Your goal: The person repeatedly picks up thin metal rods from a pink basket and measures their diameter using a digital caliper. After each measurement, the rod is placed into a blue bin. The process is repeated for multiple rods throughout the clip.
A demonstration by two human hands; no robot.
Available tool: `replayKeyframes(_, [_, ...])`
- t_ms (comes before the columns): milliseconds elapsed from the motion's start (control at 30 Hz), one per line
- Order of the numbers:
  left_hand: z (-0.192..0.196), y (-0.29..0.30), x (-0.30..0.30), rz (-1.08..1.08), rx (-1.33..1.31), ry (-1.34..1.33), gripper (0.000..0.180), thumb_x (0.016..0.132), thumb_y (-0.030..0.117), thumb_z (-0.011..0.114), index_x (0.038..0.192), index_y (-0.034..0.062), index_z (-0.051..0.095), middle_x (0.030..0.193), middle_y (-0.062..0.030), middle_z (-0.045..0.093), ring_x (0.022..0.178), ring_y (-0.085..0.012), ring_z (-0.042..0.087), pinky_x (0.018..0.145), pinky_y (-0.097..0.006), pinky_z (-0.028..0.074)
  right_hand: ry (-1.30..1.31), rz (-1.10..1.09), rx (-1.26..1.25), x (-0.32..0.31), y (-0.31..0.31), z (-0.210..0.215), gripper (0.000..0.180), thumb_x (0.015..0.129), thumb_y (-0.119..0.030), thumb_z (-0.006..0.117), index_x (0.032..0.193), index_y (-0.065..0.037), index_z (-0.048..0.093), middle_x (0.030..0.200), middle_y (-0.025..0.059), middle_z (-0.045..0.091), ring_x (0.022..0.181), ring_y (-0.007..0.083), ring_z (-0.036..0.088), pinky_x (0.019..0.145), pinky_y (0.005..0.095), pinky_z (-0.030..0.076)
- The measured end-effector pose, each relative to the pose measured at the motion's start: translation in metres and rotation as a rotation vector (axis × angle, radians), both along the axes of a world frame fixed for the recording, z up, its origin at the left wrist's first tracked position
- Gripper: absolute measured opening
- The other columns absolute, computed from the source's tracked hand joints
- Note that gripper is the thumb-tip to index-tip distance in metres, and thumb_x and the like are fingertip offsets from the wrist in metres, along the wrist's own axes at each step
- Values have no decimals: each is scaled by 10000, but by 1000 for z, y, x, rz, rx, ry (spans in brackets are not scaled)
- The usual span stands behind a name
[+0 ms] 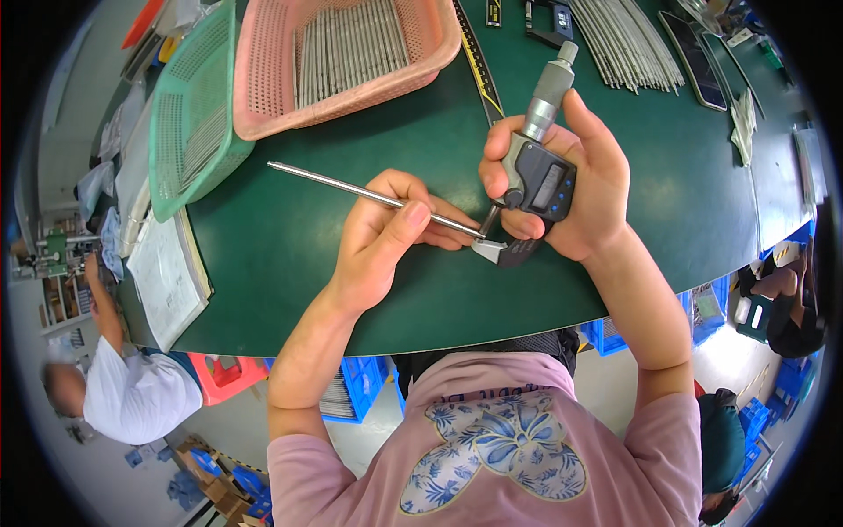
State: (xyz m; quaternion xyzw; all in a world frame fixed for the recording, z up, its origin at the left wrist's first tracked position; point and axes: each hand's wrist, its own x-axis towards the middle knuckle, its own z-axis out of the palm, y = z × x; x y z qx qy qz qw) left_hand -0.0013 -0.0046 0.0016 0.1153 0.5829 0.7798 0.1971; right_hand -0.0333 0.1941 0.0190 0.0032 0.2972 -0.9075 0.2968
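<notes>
Head view: near edge of the green table (pixel 263 272) bows across just in front of the person's torso, both forearms coming in over it. Bare green top shows left of the left hand (pixel 378 241), between the hands and the near edge, and right of the right hand (pixel 595 176). Far side is tighter: pink basket (pixel 344 109) with rods inside sits far-left of the hands, green basket (pixel 219 173) against its left side. Booklet (pixel 171 281) lies at the left edge. Black-and-yellow ruler (pixel 479 68) runs far from just beyond the right hand; loose rods (pixel 625 44) and phone (pixel 692 58) lie far right.

Metal rod (pixel 351 189) is in front of the torso, above the table. Long axis runs far-left to near-right; narrowed tip points far-left, well apart from the pink basket's near wall. Right end is at the measuring gap of the digital micrometer (pixel 543 180); can't tell if both measuring faces touch it. Micrometer's long axis runs near-far, thimble pointing far and slightly right, frame end near.

Grip: left thumb and index pinched closed on the rod toward its right end. Right fingers wrapped around the micrometer body, thumb up beside the thimble.
</notes>
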Motion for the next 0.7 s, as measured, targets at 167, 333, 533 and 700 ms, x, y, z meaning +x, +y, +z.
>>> replayKeyframes(167, [0, 2, -1, 9, 42, -30, 193, 895, 209, 469, 903, 41, 375, 913, -216, 591, 813, -230, 607, 708, -309, 500, 25, -39, 41, 2, 0, 0, 651, 836, -583, 291, 822, 18, 543, 655, 128, 571, 380, 156, 443, 368, 232, 367])
replayKeyframes(333, [-5, 8, 4, 67, 108, -40, 244, 799, 25, 592, 903, 57, 373, 854, -181, 591, 755, -192, 593, 679, -284, 494, 54, -29, 101, 2, -1, 0, 636, 837, -568, 288, 824, 11, 549, 662, 117, 572, 420, 143, 463, 378, 231, 370])
replayKeyframes(533, [-6, 13, 5, 158, 53, -49, 275, 762, -27, 623, 869, 47, 381, 788, -127, 580, 724, -147, 581, 667, -269, 498, 87, -34, 201, 2, -2, -1, 658, 849, -576, 249, 833, 9, 550, 659, 110, 570, 415, 143, 454, 394, 236, 372])
replayKeyframes(700, [-4, 10, 5, 97, 102, -86, 277, 762, -37, 617, 870, 49, 376, 817, -142, 589, 747, -152, 585, 683, -260, 494, 26, -5, 152, 1, -3, -1, 667, 870, -546, 192, 845, 23, 540, 655, 106, 565, 398, 146, 442, 390, 237, 372])
